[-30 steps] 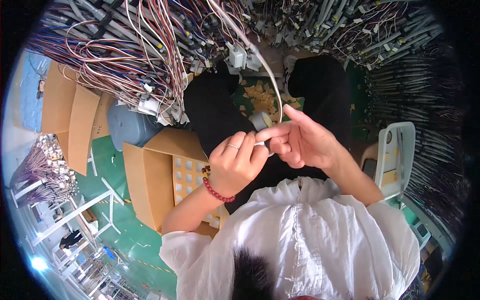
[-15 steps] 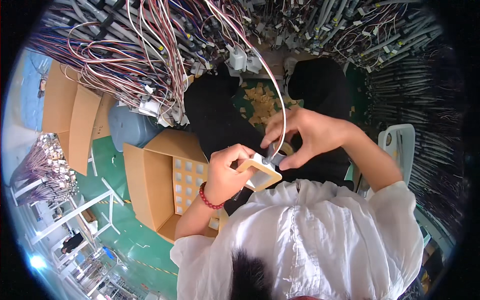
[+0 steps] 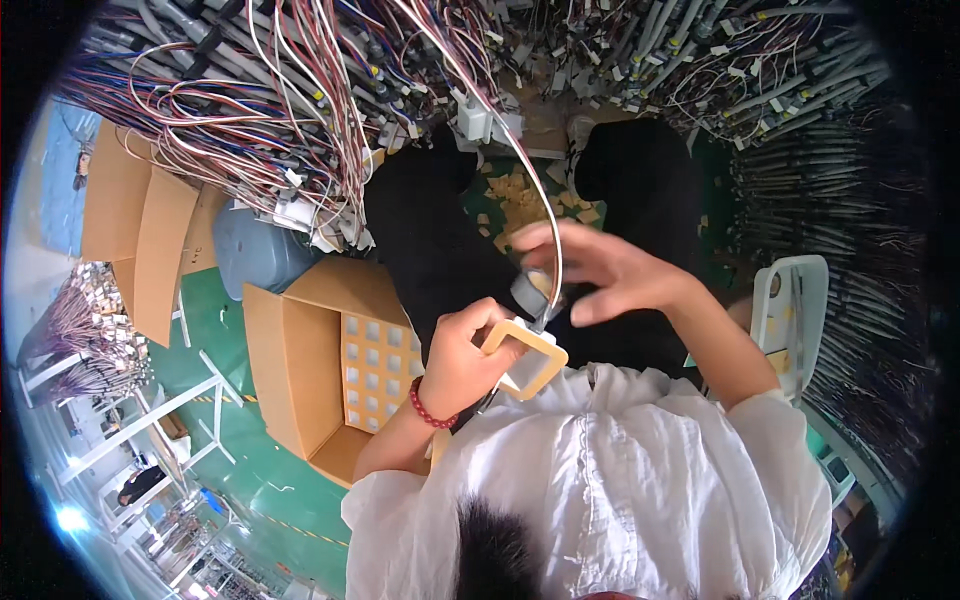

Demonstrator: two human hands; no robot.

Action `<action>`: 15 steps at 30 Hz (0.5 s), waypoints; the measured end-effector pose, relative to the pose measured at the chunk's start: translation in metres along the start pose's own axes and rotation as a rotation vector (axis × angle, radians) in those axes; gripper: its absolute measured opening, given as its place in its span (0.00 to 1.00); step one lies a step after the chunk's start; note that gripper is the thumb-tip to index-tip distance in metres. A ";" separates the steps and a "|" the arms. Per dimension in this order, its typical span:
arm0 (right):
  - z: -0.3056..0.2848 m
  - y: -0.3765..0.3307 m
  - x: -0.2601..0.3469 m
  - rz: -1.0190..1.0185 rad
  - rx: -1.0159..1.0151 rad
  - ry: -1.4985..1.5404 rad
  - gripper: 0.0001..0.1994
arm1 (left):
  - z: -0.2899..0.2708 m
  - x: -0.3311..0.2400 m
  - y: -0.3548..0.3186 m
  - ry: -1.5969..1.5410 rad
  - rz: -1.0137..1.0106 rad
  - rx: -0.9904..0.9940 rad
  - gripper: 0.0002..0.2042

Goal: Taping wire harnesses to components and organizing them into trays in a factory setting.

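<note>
My left hand (image 3: 468, 352), with a red bead bracelet on its wrist, grips a tan square frame-shaped tool (image 3: 532, 362) in front of my white shirt. A small grey roll (image 3: 528, 292) sits just above the frame, where a long white wire (image 3: 548, 215) curves down from the harness overhead. My right hand (image 3: 612, 277) hovers over the roll with its fingers spread and blurred. Its thumb is close to the roll, and I cannot see a firm grip on anything.
An open cardboard box (image 3: 290, 372) with a gridded insert stands on the green floor at my left. Bundles of coloured wires (image 3: 250, 120) hang across the top. A grey-blue container (image 3: 255, 252), tan scraps (image 3: 520, 200) and a white plastic frame (image 3: 796, 318) lie nearby.
Both hands have dropped toward my chest. My left hand now holds the tan frame low. My right hand has gone from pinching at the wire to spread fingers over the grey roll.
</note>
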State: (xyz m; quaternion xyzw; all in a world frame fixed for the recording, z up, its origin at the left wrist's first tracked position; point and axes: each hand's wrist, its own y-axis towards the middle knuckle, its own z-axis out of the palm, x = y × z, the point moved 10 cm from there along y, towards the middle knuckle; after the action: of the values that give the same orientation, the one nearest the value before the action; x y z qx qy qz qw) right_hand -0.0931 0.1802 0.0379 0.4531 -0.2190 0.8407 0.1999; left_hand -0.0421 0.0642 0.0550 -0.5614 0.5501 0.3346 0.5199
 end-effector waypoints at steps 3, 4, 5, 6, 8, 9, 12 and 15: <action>0.033 0.013 0.004 0.046 0.296 -0.102 0.27 | 0.007 0.011 -0.004 -0.159 -0.095 0.072 0.10; 0.026 0.013 0.005 0.094 0.284 -0.243 0.25 | 0.009 0.015 -0.005 -0.268 -0.148 0.101 0.10; 0.018 0.012 0.005 0.143 0.269 -0.384 0.22 | 0.005 0.017 -0.004 -0.277 -0.190 0.081 0.09; 0.012 0.010 0.007 0.105 0.229 -0.557 0.20 | 0.002 0.018 -0.005 -0.273 -0.188 0.070 0.09; 0.010 -0.007 -0.020 0.364 0.147 -0.156 0.20 | -0.005 0.020 -0.005 -0.234 -0.128 0.005 0.09; 0.013 -0.011 -0.019 0.334 0.101 -0.100 0.19 | -0.010 0.017 -0.005 -0.124 -0.067 -0.070 0.08; 0.013 -0.017 -0.036 0.443 0.017 0.466 0.35 | -0.016 -0.016 -0.002 0.303 0.272 -0.219 0.09; -0.023 -0.015 -0.023 0.191 -0.241 0.181 0.32 | -0.010 -0.007 -0.001 0.206 0.108 -0.145 0.10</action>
State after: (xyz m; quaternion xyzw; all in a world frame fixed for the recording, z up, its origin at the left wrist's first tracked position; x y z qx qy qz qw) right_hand -0.0886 0.2014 0.0097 0.3253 -0.3414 0.8609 0.1909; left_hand -0.0446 0.0564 0.0638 -0.5984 0.6043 0.3415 0.4002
